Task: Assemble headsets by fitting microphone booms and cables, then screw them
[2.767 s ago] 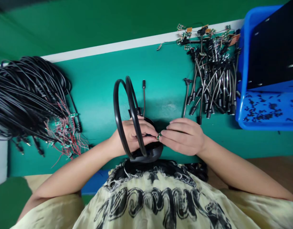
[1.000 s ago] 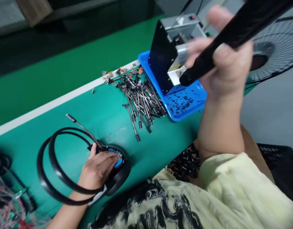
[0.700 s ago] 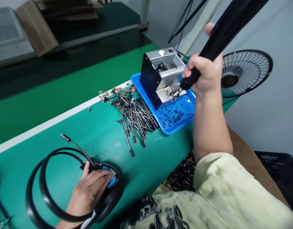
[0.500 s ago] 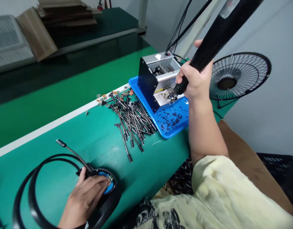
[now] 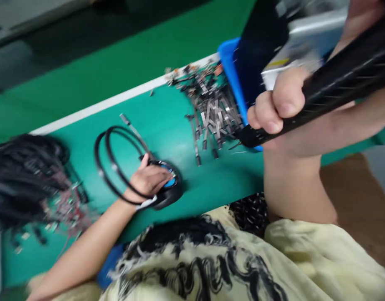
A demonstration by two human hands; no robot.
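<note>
My left hand (image 5: pixel 152 179) is closed on a black headset (image 5: pixel 171 195), its fingertips pressed onto the blue inside of the open ear cup. The headset lies on the green table, with its two headband loops around my left wrist and its microphone boom (image 5: pixel 134 131) pointing up and away. My right hand (image 5: pixel 283 100) grips a black electric screwdriver (image 5: pixel 343 79), fingers wrapped round its barrel. The driver's thin tip (image 5: pixel 234 146) points left, above the table and apart from the headset. Motion blur hides whether a screw is on it.
Several loose microphone booms (image 5: pixel 211 117) lie heaped beside a blue tray (image 5: pixel 231 62). A metal screw feeder (image 5: pixel 314 37) stands in that tray. At the left rests a pile of black cables (image 5: pixel 26 179) with thin reddish wires (image 5: pixel 69 205). A brown cardboard sheet (image 5: pixel 352 200) is at lower right.
My right hand has drawn the electric screwdriver away from the screw feeder, back towards me. The view has swung left and down, bringing the cable pile in. My left hand still holds the headset.
</note>
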